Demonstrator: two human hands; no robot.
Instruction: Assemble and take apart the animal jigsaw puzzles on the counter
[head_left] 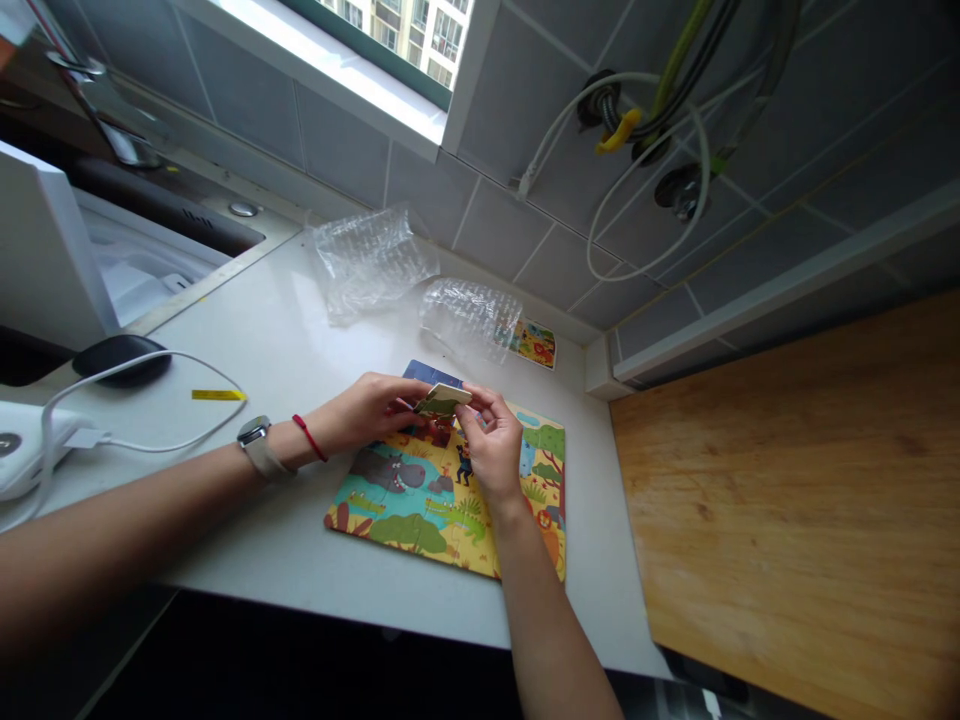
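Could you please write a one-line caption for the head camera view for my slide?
Left hand and right hand hold a puzzle piece over an animal jigsaw on a white counter.

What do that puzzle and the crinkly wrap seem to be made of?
The jigsaw puzzle looks like printed cardboard with a smooth, faintly glossy face; the raised piece shows a pale cut edge. The wrap looks like clear plastic bubble film, glossy and see-through.

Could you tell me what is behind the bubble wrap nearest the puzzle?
A small illustrated card sticks out past the bubble wrap; the card's covered end cannot be seen.
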